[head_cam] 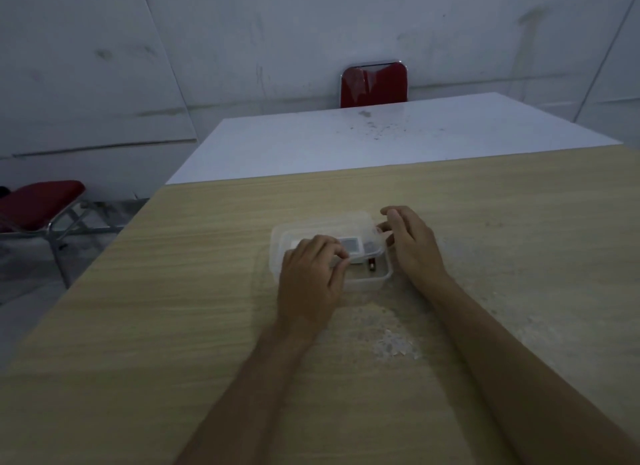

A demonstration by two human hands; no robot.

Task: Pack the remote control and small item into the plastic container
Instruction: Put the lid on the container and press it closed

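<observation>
A clear plastic container stands on the wooden table in front of me. A clear lid lies tilted over its top, its near right part uncovered. Through the plastic I see the white remote control and a small dark item inside. My left hand rests on the lid's near left edge with its fingers pinching it. My right hand holds the lid's right corner between thumb and fingers.
A white table adjoins the far edge of the wooden one. A red chair stands behind it and another red chair at the left. Pale scuffed patches mark the wood near my arms.
</observation>
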